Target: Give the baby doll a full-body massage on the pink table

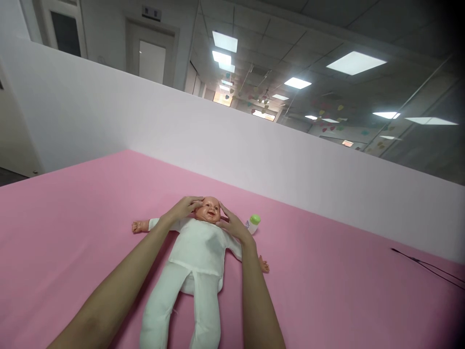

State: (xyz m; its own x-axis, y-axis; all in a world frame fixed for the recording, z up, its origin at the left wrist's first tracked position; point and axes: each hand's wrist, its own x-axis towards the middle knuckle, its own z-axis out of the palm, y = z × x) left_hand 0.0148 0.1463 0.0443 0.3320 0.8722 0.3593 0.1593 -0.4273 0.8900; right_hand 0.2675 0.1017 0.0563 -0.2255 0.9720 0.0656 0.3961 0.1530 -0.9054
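Note:
A baby doll (pixel 199 247) with a cloth body lies on its back on a pink surface (pixel 319 281), arms spread and head away from me. Against one side of its smiling head rests my left hand (pixel 185 207), fingers stretched over the temple. My right hand (pixel 232 224) is at the other side of the head, fingers apart along the cheek and temple. Neither hand is closed around anything. Just beyond my right wrist stands a small white bottle (pixel 253 223) with a green cap, partly hidden by that hand.
A white partition (pixel 232 140) runs along the far edge of the pink surface. A thin black cable (pixel 417 261) lies at the right. Behind the partition are doors and a ceiling with several lit panels.

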